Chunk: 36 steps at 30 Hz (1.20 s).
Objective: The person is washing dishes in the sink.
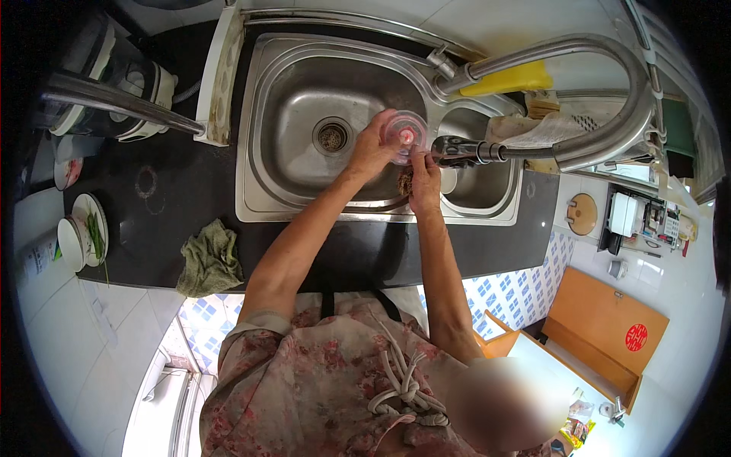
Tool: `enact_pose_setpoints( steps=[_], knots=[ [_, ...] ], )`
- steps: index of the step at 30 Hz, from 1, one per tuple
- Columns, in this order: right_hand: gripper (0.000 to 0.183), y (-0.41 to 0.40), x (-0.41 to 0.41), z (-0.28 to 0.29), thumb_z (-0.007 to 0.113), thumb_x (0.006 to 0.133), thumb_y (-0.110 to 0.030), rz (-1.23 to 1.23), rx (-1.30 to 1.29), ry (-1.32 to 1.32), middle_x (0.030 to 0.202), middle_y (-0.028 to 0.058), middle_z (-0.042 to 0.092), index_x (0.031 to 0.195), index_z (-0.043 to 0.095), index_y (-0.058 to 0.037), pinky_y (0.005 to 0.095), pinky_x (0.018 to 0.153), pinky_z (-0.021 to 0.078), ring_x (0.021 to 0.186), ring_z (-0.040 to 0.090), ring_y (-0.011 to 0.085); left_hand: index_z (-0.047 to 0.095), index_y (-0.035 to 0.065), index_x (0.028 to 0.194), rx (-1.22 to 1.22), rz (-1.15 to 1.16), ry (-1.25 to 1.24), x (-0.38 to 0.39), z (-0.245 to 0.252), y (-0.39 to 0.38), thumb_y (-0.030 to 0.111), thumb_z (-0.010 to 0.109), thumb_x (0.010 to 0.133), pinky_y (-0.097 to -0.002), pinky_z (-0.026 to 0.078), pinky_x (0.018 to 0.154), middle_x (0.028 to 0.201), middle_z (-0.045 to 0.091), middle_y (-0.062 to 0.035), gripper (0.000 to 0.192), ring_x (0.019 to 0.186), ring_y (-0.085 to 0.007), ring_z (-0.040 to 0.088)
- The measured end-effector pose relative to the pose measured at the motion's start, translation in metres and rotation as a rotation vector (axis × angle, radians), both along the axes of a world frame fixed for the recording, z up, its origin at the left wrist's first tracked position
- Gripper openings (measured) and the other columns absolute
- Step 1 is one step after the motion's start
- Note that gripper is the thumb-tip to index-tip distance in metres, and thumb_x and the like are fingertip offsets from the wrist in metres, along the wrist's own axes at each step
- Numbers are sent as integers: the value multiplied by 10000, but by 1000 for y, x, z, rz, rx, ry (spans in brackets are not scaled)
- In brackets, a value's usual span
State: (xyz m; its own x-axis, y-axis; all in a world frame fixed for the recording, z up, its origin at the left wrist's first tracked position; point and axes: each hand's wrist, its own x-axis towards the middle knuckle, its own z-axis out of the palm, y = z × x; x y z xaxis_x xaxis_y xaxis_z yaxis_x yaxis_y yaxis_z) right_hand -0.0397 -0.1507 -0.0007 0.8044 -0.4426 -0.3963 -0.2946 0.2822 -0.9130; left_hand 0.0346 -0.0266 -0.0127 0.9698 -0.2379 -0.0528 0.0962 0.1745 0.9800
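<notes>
My left hand (372, 149) grips a round clear container or lid (404, 127) with a red spot at its middle, held over the divider side of the large sink basin (291, 108). My right hand (425, 183) pinches the near edge of the same clear piece. Just left of my right hand is a brown fibrous scrubber (405, 181); whether my fingers hold it cannot be told. The black spray head (457, 151) of the tap hangs close by on the right, and no water can be made out.
The steel gooseneck tap (619, 51) arches over the small basin (491, 191), where a pale round item (448, 181) sits. A green cloth (211, 260) lies on the dark counter (154, 228). Left are bowls (71, 245) with green vegetables (95, 234). A yellow item (511, 77) rests behind the tap.
</notes>
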Motion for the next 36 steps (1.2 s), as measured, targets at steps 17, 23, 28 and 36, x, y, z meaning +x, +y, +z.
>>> enact_pose_setpoints(
  steps=[17,23,28,36],
  knots=[
    [266,44,-21,75,558,956,-194,239,-477,-66,860,5,625,1131,633,-8,236,759,440,826,518,72,505,33,1224,483,218,-215,15,-10,12,110,570,856,-435,524,764,1031,645,-219,381,886,-382,647],
    [281,64,-20,83,642,830,-39,406,-892,-332,1071,151,628,1109,645,-66,383,878,474,996,579,304,495,-27,1172,850,49,-52,31,-22,-3,193,525,863,-454,523,810,1010,641,-237,380,919,-390,648],
    [289,46,-4,75,647,784,8,441,-1124,-457,999,144,648,1066,651,-60,419,839,480,916,612,340,506,-58,1127,884,-57,76,34,-3,-10,193,546,840,-454,526,826,995,641,-272,383,943,-393,651],
    [245,33,-4,78,645,828,-44,300,-1232,-333,871,90,677,1072,663,-57,363,699,509,742,643,270,526,-60,1166,930,-184,182,33,-9,-17,216,575,826,-443,520,825,1034,644,-284,441,959,-408,646]
  ],
)
